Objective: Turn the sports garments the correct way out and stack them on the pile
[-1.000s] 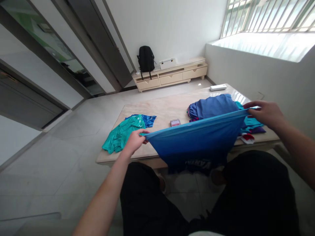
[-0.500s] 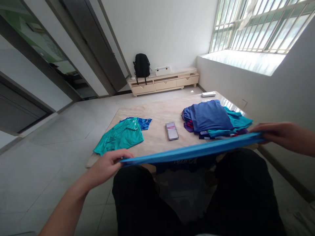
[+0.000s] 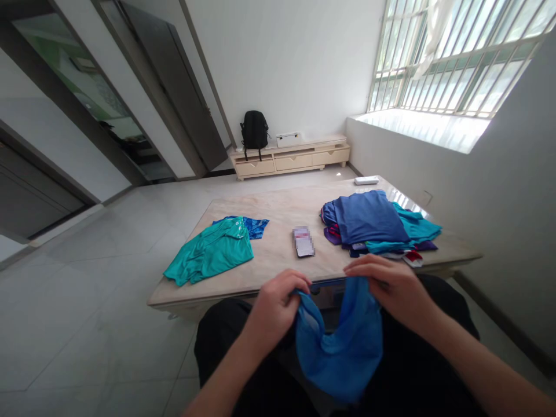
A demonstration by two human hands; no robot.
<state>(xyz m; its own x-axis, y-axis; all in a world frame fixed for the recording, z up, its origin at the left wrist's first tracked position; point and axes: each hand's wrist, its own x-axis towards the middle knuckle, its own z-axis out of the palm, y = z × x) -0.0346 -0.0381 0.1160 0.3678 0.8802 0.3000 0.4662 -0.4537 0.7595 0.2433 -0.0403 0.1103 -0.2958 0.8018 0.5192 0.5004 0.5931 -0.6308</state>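
A blue sports shirt [image 3: 341,353] hangs in a sagging loop between my two hands, over my lap and just in front of the table's near edge. My left hand [image 3: 282,298] is closed on one end of it, thumb and fingers pinching the cloth. At the other end my right hand [image 3: 393,284] grips the fabric, close to the left one. The shirt's lower part is dim and slightly blurred. Beyond my right hand lies a pile of folded clothes [image 3: 369,217], with a dark blue piece on top and teal, purple and red ones under it.
On the left of the marble-look table [image 3: 269,260] lies a green shirt [image 3: 212,249] over a blue patterned cloth [image 3: 256,226]. A phone-like item [image 3: 303,241], pixelated, rests mid-table. A white box-shaped object [image 3: 366,180] sits at the far edge. Behind, a black backpack [image 3: 254,130] stands on a low cabinet [image 3: 295,159].
My hands have come together from far apart, and the shirt, stretched taut between them before, now sags in a loop. The view has tilted slightly upward.
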